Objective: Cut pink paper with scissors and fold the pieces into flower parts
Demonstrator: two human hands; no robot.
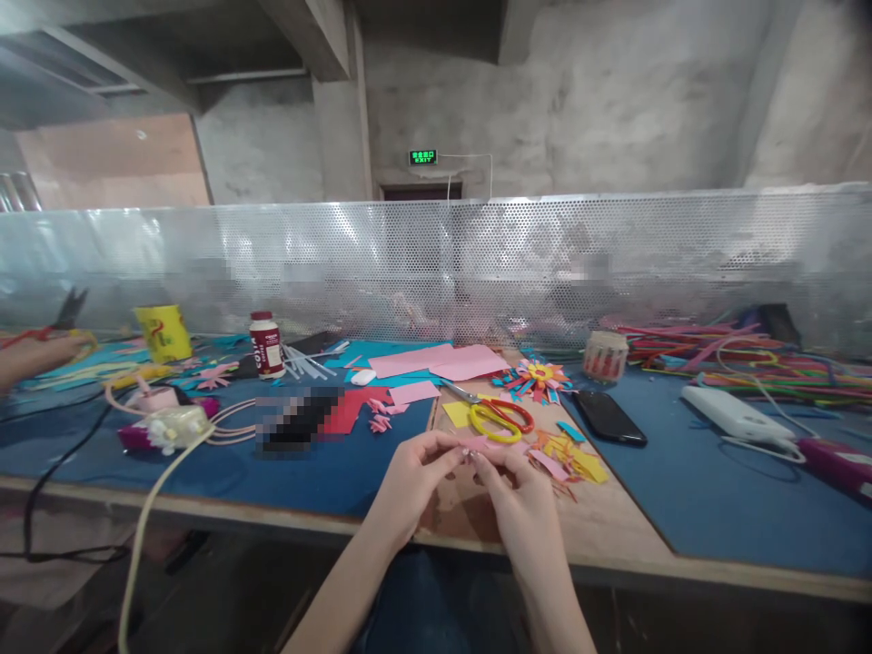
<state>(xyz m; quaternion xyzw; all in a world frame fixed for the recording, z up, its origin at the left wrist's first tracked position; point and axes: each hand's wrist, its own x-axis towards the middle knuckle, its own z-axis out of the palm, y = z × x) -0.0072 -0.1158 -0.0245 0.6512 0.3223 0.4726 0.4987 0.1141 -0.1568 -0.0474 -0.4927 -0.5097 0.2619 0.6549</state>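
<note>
Landmark: scissors [482, 402] with one yellow and one red handle loop, lying on the table; all places below are relative to them.
Left hand [411, 477]: in front of the scissors; thumb and index finger pinched together on the pink paper piece.
Right hand [523, 490]: also in front, fingertips close to the left hand's; fingers curled, thumb and index pinching the same piece.
Pink paper piece [480, 442]: just in front of the yellow loop, between both sets of fingertips; partly hidden, exact shape cannot be told.
Yellow paper [455, 415]: just left of the loops.
Scraps [576, 456]: to the right and nearer, mostly yellow and orange.
Paper flower [538, 376]: behind and to the right, multicoloured petals.
Pink sheets [466, 363]: behind, overlapping.
Phone [609, 417]: right, lying flat, screen dark.
Co-worker's hand [49, 351]: far left, blurred, with a dark-bladed tool [66, 313].
</note>
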